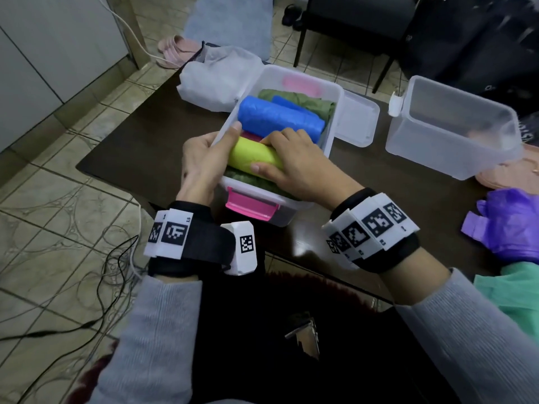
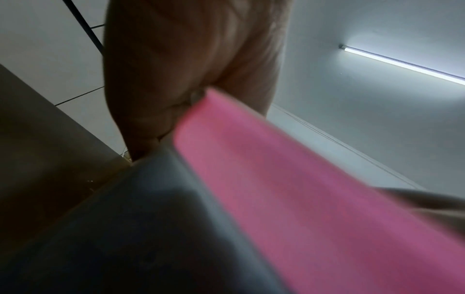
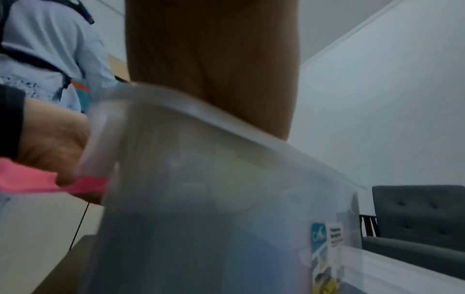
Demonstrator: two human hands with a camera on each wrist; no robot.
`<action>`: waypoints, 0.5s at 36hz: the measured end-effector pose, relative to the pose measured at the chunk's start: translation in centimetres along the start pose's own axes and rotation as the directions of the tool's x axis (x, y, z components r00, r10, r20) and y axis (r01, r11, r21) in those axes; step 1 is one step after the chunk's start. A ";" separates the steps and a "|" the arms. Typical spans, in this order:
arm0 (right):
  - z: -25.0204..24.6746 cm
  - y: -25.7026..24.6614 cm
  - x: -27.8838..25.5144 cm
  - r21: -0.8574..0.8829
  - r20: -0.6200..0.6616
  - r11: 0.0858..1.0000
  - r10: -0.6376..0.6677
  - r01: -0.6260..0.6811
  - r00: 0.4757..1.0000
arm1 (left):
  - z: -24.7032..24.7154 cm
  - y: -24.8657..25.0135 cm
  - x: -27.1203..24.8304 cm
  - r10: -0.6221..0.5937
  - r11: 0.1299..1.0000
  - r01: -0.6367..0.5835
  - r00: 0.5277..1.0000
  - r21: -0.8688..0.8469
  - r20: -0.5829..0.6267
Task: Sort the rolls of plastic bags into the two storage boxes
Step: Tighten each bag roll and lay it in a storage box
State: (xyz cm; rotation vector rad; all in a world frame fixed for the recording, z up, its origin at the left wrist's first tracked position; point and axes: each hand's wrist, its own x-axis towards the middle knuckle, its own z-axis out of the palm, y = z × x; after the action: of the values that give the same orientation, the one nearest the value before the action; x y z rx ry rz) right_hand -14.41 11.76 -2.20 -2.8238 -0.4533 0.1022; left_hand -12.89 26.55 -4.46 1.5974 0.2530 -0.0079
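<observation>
Nearest the person, the pink-latched storage box (image 1: 331, 132) sits at the dark table's (image 1: 140, 147) front edge. The left hand (image 1: 201, 161) grips its left wall, thumb over the rim. The right hand (image 1: 294, 161) curls over a yellow roll (image 1: 250, 154) inside, in front of the blue rolls (image 1: 277, 118). Right of that box stands the empty storage box (image 1: 449, 126); purple bags (image 1: 513, 223) lie near the front edge. Left of the table, tiled floor (image 1: 58, 185) carries loose cables. Beyond the box stands a dark chair (image 1: 350, 21).
</observation>
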 end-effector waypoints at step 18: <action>0.5 0.4 0.9 -0.235 0.004 0.968 -0.087 0.086 0.996 | 0.0 -0.4 0.5 -0.004 0.995 0.011 0.997 0.096 -0.074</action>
State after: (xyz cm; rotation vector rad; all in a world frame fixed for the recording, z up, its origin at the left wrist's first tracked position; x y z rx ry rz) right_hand -13.52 11.78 -2.79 -3.0281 -0.6246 0.0227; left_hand -12.43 26.68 -4.92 1.6945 0.3200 0.0333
